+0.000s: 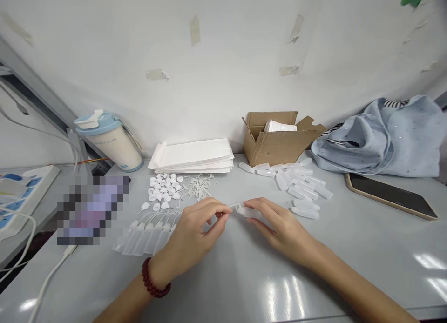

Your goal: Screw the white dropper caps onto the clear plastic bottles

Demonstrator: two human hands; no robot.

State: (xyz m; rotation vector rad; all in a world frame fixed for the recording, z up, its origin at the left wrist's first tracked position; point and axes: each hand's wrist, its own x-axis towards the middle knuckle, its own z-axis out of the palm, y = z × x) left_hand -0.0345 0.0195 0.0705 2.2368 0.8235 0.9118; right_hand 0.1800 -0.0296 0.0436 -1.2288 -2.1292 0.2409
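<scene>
My right hand (281, 223) is closed around a small translucent bottle (250, 212), held sideways above the grey table with its neck toward the left. At that neck is a thin white strap (233, 205), and the fingertips of my left hand (199, 230) pinch its other end. Left of my left hand lies a row of similar bottles (149, 237) with curved white straps on them. Small white caps (163, 189) and a tangle of loose white straps (200, 187) lie behind it. More loose bottles (296, 185) are scattered beyond my right hand.
Along the wall stand a tumbler (113, 144), a stack of white envelopes (193, 156), an open cardboard box (275, 148) and a blue cloth bag (387, 139). A phone (393, 197) lies at right. At left are a pixelated object (96, 211), a cable (52, 276) and a power strip (26, 197).
</scene>
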